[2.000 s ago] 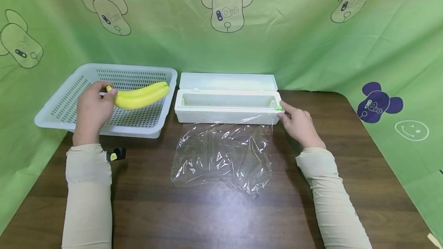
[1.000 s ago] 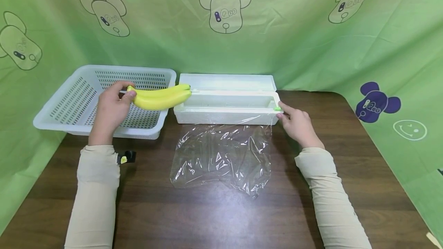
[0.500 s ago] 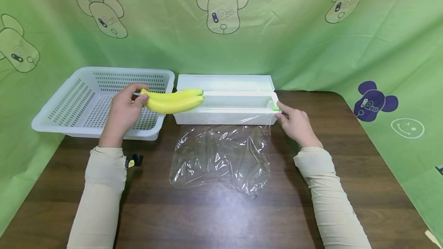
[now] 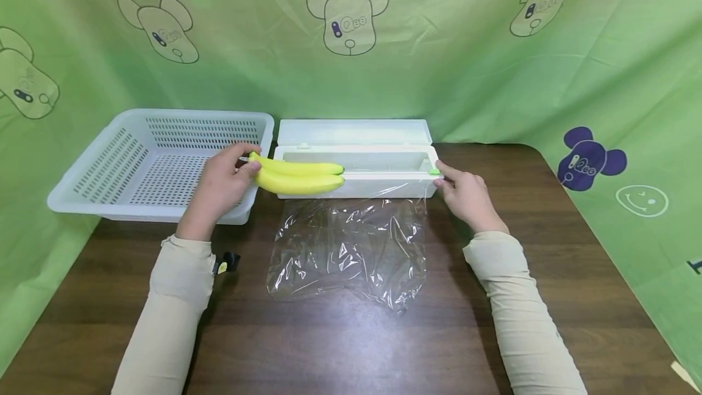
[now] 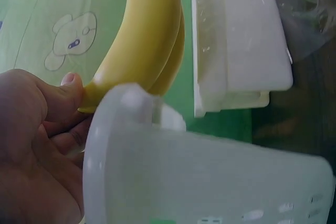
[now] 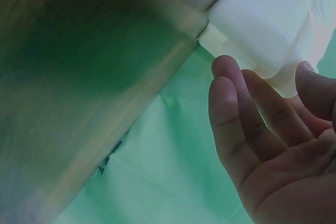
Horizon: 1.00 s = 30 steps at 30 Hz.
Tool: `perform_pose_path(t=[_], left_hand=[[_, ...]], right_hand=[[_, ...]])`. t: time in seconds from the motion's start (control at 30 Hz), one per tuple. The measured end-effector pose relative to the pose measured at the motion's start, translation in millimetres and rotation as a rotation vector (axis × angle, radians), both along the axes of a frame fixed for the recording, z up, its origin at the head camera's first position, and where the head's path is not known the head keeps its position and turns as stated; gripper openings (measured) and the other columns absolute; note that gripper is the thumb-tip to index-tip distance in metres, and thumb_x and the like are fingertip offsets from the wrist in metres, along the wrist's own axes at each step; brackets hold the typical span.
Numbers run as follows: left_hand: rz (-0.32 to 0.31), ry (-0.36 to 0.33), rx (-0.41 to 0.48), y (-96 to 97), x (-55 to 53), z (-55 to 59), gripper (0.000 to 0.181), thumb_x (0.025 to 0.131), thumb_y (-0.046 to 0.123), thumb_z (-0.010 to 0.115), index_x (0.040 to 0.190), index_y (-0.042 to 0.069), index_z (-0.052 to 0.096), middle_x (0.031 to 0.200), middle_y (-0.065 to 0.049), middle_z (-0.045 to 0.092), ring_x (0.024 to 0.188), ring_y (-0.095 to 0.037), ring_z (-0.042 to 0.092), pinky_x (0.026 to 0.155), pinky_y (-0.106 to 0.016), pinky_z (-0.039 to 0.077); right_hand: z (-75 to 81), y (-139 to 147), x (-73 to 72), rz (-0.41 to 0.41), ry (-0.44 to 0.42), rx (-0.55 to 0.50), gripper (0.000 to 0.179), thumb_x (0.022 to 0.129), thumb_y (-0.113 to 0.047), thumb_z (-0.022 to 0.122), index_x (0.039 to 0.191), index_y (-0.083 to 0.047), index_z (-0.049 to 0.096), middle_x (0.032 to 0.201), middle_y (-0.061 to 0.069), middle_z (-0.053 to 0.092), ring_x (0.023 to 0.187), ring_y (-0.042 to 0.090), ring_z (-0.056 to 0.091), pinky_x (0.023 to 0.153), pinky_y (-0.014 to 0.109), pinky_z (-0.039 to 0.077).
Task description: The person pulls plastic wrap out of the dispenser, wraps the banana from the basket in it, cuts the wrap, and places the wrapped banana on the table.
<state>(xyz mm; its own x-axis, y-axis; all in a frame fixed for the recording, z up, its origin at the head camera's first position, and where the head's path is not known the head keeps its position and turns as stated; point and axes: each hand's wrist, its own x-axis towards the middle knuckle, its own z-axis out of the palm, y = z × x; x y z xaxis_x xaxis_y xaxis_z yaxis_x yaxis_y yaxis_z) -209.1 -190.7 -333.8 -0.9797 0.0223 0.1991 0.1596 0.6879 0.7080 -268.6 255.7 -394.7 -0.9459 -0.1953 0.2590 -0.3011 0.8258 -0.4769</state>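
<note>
My left hand (image 4: 221, 183) pinches a bunch of two yellow bananas (image 4: 298, 185) by its stem. The bananas point right and overlap the front left of a long white cling film box (image 4: 378, 188) in the head view. Its lid (image 4: 356, 132) is flipped back. My right hand (image 4: 467, 195) holds the box's right end, thumb at the front corner and index finger along the end, near a small green slider (image 4: 434, 171). A sheet of clear cling film (image 4: 351, 249) hangs out from the box's front edge and lies crinkled over the table.
A white slotted plastic basket (image 4: 71, 191) stands at the left; the left wrist view shows its rim (image 5: 105, 129) beside my hand. Behind is a green cloth (image 4: 466, 78) with printed bear heads. The brown wooden table (image 4: 351, 352) extends in front.
My left hand has carried the bananas rightward from over the basket to the left part of the box, and slightly closer to me. My right hand has stayed at the box's end.
</note>
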Motion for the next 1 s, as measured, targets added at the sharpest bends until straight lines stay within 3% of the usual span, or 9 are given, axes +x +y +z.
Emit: perform_pose_path(t=[0.23,0.47,0.6,0.8,1.0], left_hand=[[-0.068,0.018,-0.028,16.0,1.1,-4.1,0.026,0.102,0.009,0.059,0.127,0.001,0.061,0.129,-0.019,0.058,0.105,-0.038,0.062,0.089,-0.049,0.050],[-0.140,0.036,-0.050,34.4,3.0,-9.6,0.028,0.100,0.007,0.061,0.126,-0.002,0.062,0.126,-0.019,0.062,0.101,-0.033,0.061,0.089,-0.047,0.049],[-0.166,0.006,-0.048,44.1,3.0,-16.1,0.027,0.100,0.009,0.062,0.126,-0.002,0.062,0.127,-0.018,0.063,0.096,-0.031,0.065,0.083,-0.044,0.052],[-0.190,-0.014,-0.079,52.3,2.0,-25.2,0.028,0.099,0.011,0.063,0.125,-0.001,0.063,0.123,-0.016,0.066,0.104,-0.031,0.065,0.088,-0.045,0.052],[-0.231,-0.035,-0.063,59.7,3.4,-28.6,0.028,0.099,0.010,0.063,0.125,-0.002,0.063,0.121,-0.016,0.066,0.101,-0.030,0.065,0.087,-0.045,0.052]], right_hand=[[-0.5,0.1,0.3,-0.003,0.017,-0.002,0.044,0.099,-0.011,0.065,0.140,0.001,0.056,0.126,0.028,0.061,0.093,0.043,0.060,0.090,0.060,0.043],[0.6,-0.7,1.5,-0.008,0.013,-0.009,0.044,0.099,-0.011,0.065,0.140,0.001,0.056,0.126,0.028,0.061,0.090,0.042,0.059,0.088,0.059,0.044],[1.2,-2.1,2.1,-0.006,0.006,-0.010,0.044,0.099,-0.012,0.064,0.141,0.001,0.055,0.125,0.028,0.061,0.088,0.041,0.058,0.087,0.059,0.044],[0.5,-2.0,1.7,-0.007,-0.006,-0.011,0.045,0.100,-0.013,0.064,0.142,0.000,0.055,0.126,0.028,0.061,0.087,0.040,0.056,0.085,0.057,0.043],[0.9,-1.4,1.7,-0.011,-0.007,-0.009,0.045,0.100,-0.013,0.064,0.142,0.000,0.055,0.127,0.028,0.060,0.088,0.041,0.056,0.086,0.057,0.044]])
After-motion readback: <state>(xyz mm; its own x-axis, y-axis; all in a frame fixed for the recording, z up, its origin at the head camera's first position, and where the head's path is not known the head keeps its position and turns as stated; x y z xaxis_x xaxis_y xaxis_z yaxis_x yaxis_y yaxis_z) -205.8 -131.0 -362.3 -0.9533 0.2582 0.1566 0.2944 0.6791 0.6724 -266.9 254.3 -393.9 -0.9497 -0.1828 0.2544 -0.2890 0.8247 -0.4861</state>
